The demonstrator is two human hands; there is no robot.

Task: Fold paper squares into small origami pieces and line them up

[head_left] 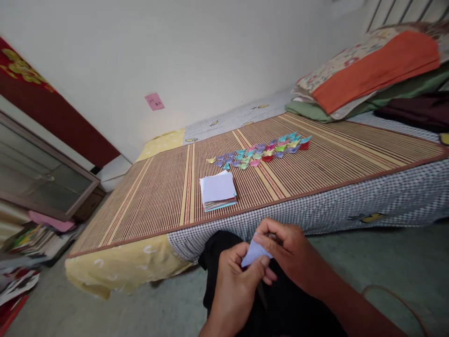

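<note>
A small folded piece of lavender paper (254,253) is held between my two hands, above my dark-clothed lap. My left hand (236,285) pinches its lower edge with thumb and fingers. At the upper right of the paper, my right hand (286,248) grips it, the fingertips closed around the corner. Beyond my hands, a stack of square paper sheets (219,188) with a pale lavender sheet on top lies near the mat's front edge. Behind the stack, several small folded paper shapes (268,153) in many colours stand in slanting rows.
A striped bamboo mat (150,201) covers the bed. Pillows and folded bedding (379,65) are piled at the back right. A glass-doored cabinet (45,164) stands at the left, with books and papers (35,241) below it. A pink note (155,101) is on the wall.
</note>
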